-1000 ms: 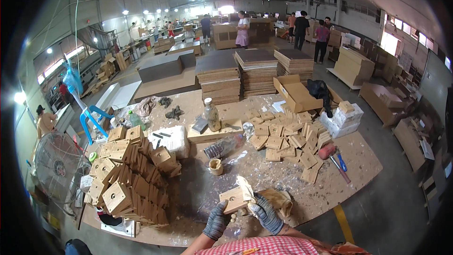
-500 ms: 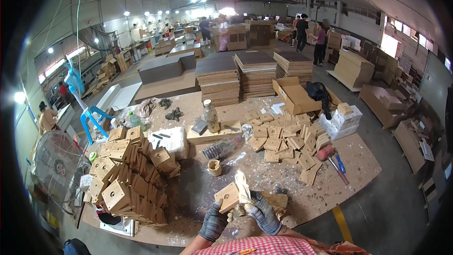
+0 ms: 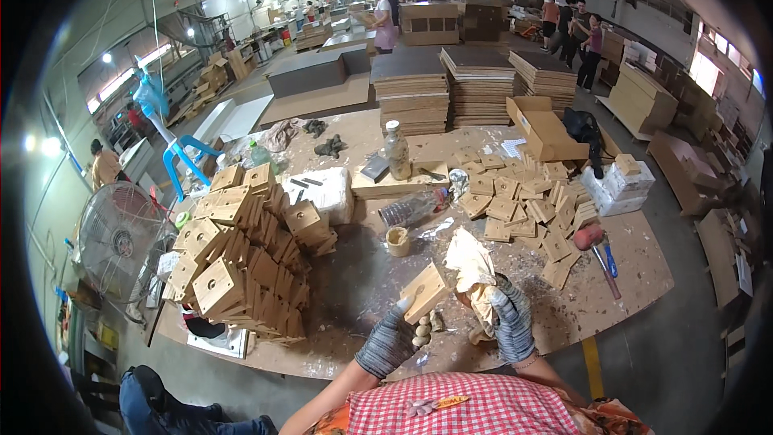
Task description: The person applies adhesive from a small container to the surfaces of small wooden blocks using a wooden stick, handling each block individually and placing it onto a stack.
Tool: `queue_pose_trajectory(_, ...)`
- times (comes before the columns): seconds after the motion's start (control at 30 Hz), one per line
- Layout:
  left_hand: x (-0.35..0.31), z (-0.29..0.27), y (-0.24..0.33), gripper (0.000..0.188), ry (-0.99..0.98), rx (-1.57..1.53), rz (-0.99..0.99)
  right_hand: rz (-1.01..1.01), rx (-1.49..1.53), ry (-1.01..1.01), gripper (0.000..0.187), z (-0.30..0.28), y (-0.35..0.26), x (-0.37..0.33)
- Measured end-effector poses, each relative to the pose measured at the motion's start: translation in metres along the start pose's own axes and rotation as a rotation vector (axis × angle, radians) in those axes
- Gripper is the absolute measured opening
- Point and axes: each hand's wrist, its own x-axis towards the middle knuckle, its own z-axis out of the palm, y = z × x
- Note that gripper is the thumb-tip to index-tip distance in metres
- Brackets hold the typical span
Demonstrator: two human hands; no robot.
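Note:
My left hand (image 3: pixel 388 342), in a grey knit glove, is closed on the edge of a small flat wooden block (image 3: pixel 425 291), tilted up with a dark round spot on its face. A crumpled cream rag (image 3: pixel 471 260) is gripped in my gloved right hand (image 3: pixel 512 318), just right of the block and apart from it. Small round wooden knobs (image 3: pixel 421 330) lie by my left fingers. To the left rises a tall heap of wooden blocks with round holes (image 3: pixel 262 274). More flat wooden blocks (image 3: pixel 515 209) lie scattered at the right.
On the glue-spotted table (image 3: pixel 354 294) stand a small pot (image 3: pixel 398 242), a lying plastic bottle (image 3: pixel 409 208) and an upright jar (image 3: pixel 397 151). A red-headed mallet (image 3: pixel 592 242) lies right, near a cardboard box (image 3: pixel 543 129). A fan (image 3: pixel 121 242) stands left; board stacks (image 3: pixel 411 97) rise behind.
The view has turned, so the table sits higher and further right. My hands have moved apart: the block is tilted more, and the rag hangs separate from it, more spread out.

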Motion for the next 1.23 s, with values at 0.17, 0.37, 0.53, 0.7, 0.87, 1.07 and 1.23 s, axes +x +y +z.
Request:
queue_pose_trajectory(0.17, -0.002, 0.002, -0.002, 0.044, -0.043, 0.064, 0.013, -0.133, 0.213, -0.11, 0.029, 0.016, -0.017, -0.004)
queue_pose_trajectory(0.37, -0.008, 0.0, -0.007, 0.038, -0.049, 0.168, 0.031, -0.427, -0.369, -0.053, 0.027, 0.025, -0.01, 0.0)
queue_pose_trajectory(0.53, -0.006, 0.003, -0.002, 0.038, -0.042, 0.194, -0.009, -0.288, -0.425, -0.087, 0.022, 0.017, -0.012, 0.003)
queue_pose_trajectory(0.7, -0.007, 0.002, -0.005, 0.041, -0.042, 0.171, -0.002, -0.008, -0.159, -0.058, 0.022, 0.017, -0.017, 0.006)
queue_pose_trajectory(0.87, -0.013, 0.006, -0.004, 0.04, -0.082, 0.225, 0.014, -0.292, -0.168, 0.0, 0.027, 0.028, -0.021, -0.009)
queue_pose_trajectory(1.07, -0.015, 0.008, -0.004, 0.044, -0.02, 0.312, 0.089, -0.214, -0.211, -0.038, 0.018, 0.024, -0.02, -0.01)
queue_pose_trajectory(1.23, -0.013, -0.002, -0.002, 0.055, -0.106, 0.292, 0.059, -0.052, -0.084, -0.017, 0.016, 0.021, -0.023, -0.006)
